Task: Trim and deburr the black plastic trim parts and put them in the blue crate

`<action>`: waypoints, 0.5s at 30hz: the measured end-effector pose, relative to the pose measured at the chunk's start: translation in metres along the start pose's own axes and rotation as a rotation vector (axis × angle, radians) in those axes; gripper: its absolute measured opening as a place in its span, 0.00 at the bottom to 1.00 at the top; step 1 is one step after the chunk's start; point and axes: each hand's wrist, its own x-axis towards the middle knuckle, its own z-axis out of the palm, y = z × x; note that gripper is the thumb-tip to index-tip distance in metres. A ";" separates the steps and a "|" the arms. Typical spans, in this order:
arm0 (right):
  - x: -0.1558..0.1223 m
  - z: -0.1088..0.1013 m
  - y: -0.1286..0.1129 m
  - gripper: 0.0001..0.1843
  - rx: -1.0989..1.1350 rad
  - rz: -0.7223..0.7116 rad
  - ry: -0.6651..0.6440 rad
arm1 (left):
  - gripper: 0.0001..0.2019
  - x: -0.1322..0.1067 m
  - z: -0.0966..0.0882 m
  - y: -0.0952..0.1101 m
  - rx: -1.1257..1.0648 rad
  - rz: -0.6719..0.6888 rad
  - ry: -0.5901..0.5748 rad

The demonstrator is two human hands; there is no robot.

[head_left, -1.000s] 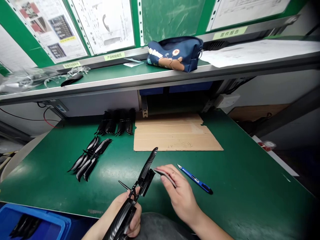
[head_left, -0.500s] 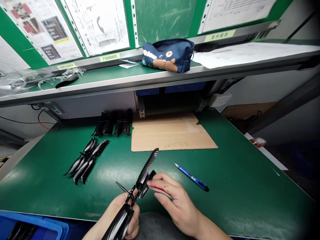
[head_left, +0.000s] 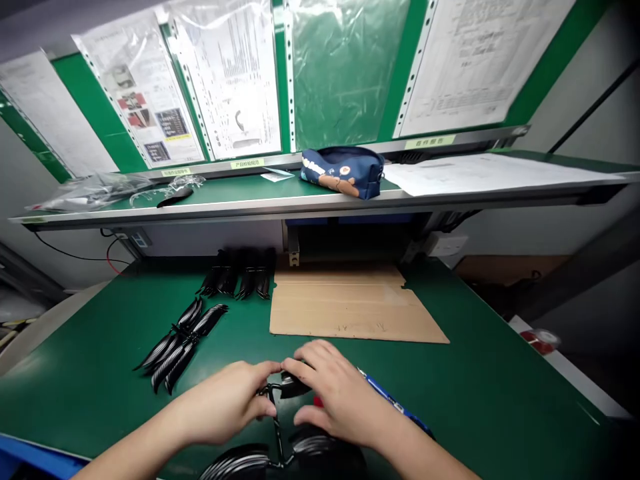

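At the far left of the green work table (head_left: pixel 100 347), a small fan of loose black ribbed plastic blades (head_left: pixel 180 337) is lying flat, with a tighter row of the same black parts (head_left: pixel 240 280) standing further back against the rear wall of the bench. Coming in from the lower left, the left hand (head_left: pixel 227 400) is reaching forward palm down, forearm angled up toward the centre, its fingers curling inward and its thumb and fingertips pinching the thin black stem of a moulded black plastic part (head_left: pixel 280 390) — a closed, light pinch rather than a full fist. That part is sitting low over the near edge of the table, between the two hands, with its curved ribbed blades (head_left: pixel 240 463) hanging down toward the bottom of the view. The right hand (head_left: pixel 335 393) is arriving from the lower right, also palm down, fingers arching over the upper end of the same part and meeting the left fingertips; it is closing on the part's small black block, though how firmly it is gripping is hidden beneath the fingers. A spot of red is showing under this hand — what it belongs to is unclear. Just right of the wrist, a blue craft knife (head_left: pixel 395 403) is lying on the table, and behind the hands a flat sheet of cardboard (head_left: pixel 350 310) is resting.
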 end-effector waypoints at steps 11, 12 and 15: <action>0.023 0.020 0.002 0.03 0.098 -0.019 0.100 | 0.21 0.034 0.014 -0.011 -0.519 0.139 -0.186; 0.025 0.014 0.003 0.02 -0.074 -0.084 0.056 | 0.18 0.033 0.007 -0.008 -0.263 0.209 -0.101; 0.029 -0.009 0.007 0.06 -0.357 -0.188 -0.117 | 0.14 0.026 -0.012 -0.001 0.274 0.354 0.104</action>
